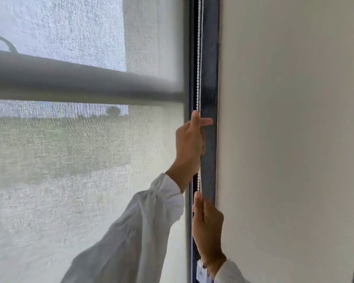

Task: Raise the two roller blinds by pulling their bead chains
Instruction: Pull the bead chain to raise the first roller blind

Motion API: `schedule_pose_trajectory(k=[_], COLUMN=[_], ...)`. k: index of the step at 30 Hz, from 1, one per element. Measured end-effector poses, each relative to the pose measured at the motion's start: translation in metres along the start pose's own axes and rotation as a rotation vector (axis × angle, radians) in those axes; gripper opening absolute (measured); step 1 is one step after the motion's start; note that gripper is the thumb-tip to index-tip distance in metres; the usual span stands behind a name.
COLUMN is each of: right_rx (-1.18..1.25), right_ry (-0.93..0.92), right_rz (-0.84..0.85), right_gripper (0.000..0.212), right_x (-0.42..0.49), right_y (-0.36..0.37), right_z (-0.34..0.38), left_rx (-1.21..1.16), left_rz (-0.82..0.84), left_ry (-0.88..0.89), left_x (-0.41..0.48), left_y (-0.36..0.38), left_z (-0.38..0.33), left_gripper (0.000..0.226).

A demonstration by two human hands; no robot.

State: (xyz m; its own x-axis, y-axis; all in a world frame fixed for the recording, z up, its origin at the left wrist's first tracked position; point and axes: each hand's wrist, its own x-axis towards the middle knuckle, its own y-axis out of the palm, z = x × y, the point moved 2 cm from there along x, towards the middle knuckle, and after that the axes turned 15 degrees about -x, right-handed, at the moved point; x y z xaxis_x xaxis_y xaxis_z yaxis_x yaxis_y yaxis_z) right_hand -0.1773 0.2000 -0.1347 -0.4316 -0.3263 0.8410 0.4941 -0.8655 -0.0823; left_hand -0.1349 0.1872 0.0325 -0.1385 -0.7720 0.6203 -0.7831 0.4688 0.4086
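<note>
blinds: opaque blind (80,82) part-raised, sheer blind (70,160) hanging below it | bead chain (199,78) beside window frame (211,88) | left hand (189,139) pinches chain high, right hand (207,223) pinches it lower | judged: raising unfinished, both blinds remain

Two hands: left hand (189,137), right hand (207,225); one bead chain (199,58); one blind (80,150)

- Roller blind (80,160) across the left, from 8 to 11 o'clock, in front of the window rail (70,82).
- Bead chain (199,58) just right of it, before the frame (209,78).
- Wall (294,139) at 3 o'clock.
- Left hand (190,139) on the chain, above the right hand (207,225).
</note>
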Motion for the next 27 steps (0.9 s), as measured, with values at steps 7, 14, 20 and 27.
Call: schedule_pose_trajectory(k=[7, 14, 20, 27], right_rx=[0.426, 0.783, 0.796, 0.299], right_ry=[0.432, 0.429, 0.401, 0.051], right_rz=[0.393, 0.369, 0.382, -0.156], right_gripper=[0.053, 0.057, 0.042, 0.043], right_x=[0.038, 0.140, 0.205, 0.184], right_y=[0.003, -0.014, -0.024, -0.014], right_z=[0.003, 0.036, 0.090, 0.106], left_rx=[-0.106, -0.052, 0.049, 0.058], left_rz=[-0.004, -0.032, -0.042, -0.026], left_ry=[0.103, -0.049, -0.236, -0.297], left_x=[-0.007, -0.044, -0.098, -0.090], left_y=[-0.002, -0.029, -0.056, -0.066], left_z=[0.014, 0.048, 0.093, 0.087], left_gripper=[0.042, 0.042, 0.050, 0.051])
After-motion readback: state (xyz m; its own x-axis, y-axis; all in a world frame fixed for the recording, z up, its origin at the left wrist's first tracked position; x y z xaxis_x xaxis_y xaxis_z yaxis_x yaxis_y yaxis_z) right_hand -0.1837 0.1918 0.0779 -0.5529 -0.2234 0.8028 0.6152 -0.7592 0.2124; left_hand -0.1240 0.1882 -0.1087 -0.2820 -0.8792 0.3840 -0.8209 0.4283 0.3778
